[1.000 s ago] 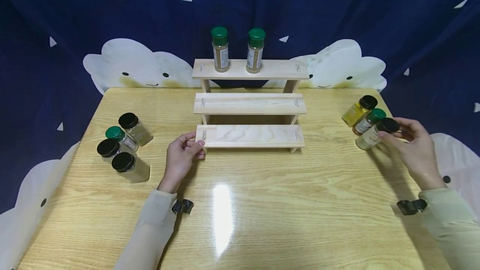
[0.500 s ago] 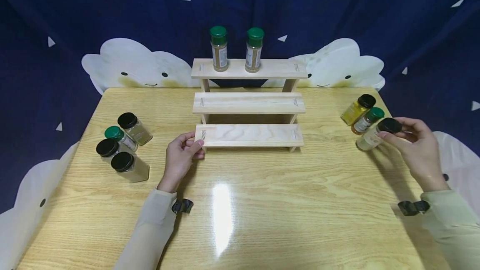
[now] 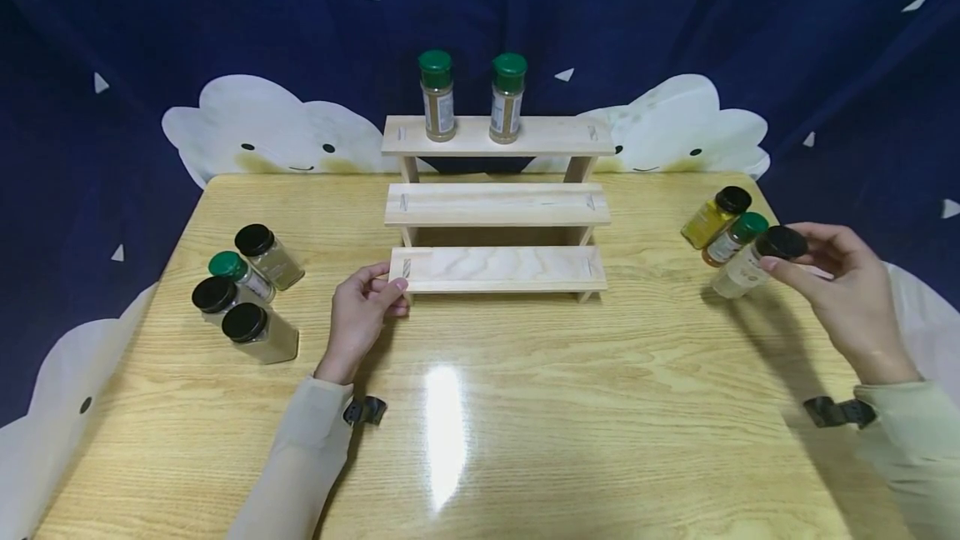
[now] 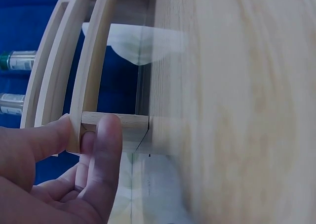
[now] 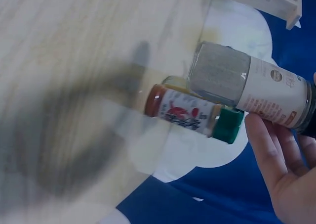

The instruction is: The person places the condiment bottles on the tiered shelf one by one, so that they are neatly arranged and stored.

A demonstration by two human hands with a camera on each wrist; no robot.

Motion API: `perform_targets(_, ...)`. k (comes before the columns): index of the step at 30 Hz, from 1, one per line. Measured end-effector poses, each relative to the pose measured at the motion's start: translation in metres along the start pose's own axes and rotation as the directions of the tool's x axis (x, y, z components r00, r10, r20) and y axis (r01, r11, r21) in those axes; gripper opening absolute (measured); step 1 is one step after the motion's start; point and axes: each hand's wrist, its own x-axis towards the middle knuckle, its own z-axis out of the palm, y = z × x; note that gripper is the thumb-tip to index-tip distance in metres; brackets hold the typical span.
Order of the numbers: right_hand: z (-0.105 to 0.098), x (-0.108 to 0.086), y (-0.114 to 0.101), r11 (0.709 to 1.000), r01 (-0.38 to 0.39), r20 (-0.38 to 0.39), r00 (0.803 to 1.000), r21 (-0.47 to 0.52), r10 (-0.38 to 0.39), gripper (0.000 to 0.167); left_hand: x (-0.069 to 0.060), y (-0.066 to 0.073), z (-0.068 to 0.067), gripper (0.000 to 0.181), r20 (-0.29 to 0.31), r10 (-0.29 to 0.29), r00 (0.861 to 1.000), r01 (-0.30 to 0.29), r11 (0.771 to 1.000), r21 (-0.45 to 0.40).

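Note:
A three-tier wooden rack (image 3: 495, 267) stands at the middle of the table. The left hand (image 3: 360, 315) pinches the left end of its lowest shelf, thumb on top; in the left wrist view the hand (image 4: 74, 179) grips the shelf end by a leg. At the right, the right hand (image 3: 851, 298) holds a black-capped jar (image 3: 742, 273) near its cap, tilted. The right wrist view shows this jar (image 5: 222, 70) raised off the table, beside a green-capped jar (image 5: 182, 110). Two green-capped jars (image 3: 439, 111) (image 3: 506, 113) stand on the top shelf.
A yellow black-capped jar (image 3: 707, 223) and a green-capped jar (image 3: 724, 247) stand at the table's right. Several jars (image 3: 273, 340) are grouped at the left of the wooden table (image 3: 600, 407). A dark blue curtain (image 3: 285, 15) with white clouds hangs behind.
The right hand has moved slightly to the right and lifted its black-capped jar, whose shadow has shifted from its base. The left hand keeps its grip on the rack.

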Motion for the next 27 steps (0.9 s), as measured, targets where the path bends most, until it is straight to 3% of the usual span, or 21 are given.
perform_targets(16,0.006,0.005,-0.04,0.993,0.105,0.06,0.992,0.062,-0.109,0.049,-0.001,0.002,0.0,0.04,0.002,-0.023,1.0,0.023,1.0,0.002)
perform_targets(27,0.012,0.012,-0.068,0.956,0.121,0.094,0.984,0.266,-0.151,0.049,-0.001,0.003,0.0,0.041,-0.003,-0.035,0.999,0.035,0.999,0.005)
